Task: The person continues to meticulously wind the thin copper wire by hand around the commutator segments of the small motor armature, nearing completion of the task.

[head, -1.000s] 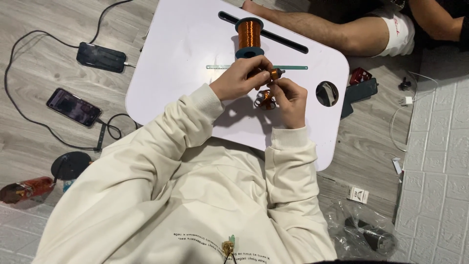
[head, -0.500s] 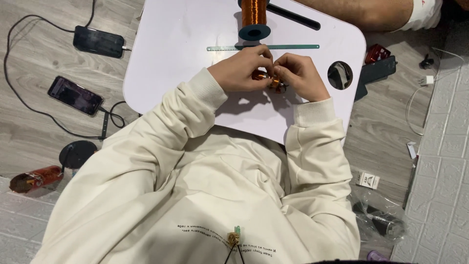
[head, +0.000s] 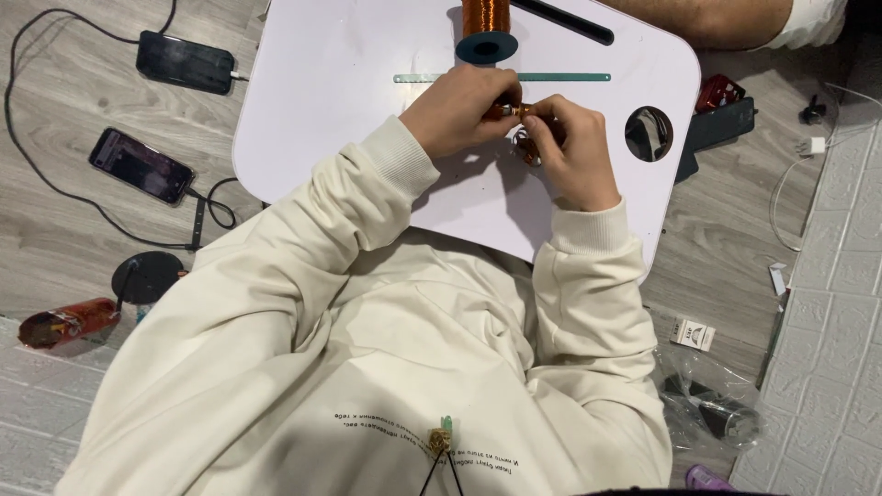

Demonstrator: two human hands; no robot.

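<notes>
Over the white worktop (head: pixel 331 101), the left hand (head: pixel 455 110) and right hand (head: pixel 574 152) meet, both pinching a small copper-coloured coil (head: pixel 519 112) between fingertips; winding appears to be under way, though the fingers hide much of it. The copper wire spool (head: pixel 485 23) stands just beyond. Steady, small turns seem called for. Open room lies left; the worktop's round hole (head: pixel 649 133) sits close right.

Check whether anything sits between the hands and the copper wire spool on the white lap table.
Nothing blocks it. Only a thin teal ruler lies flat on the white lap table between both hands, left hand and right hand, and the copper wire spool.
</notes>
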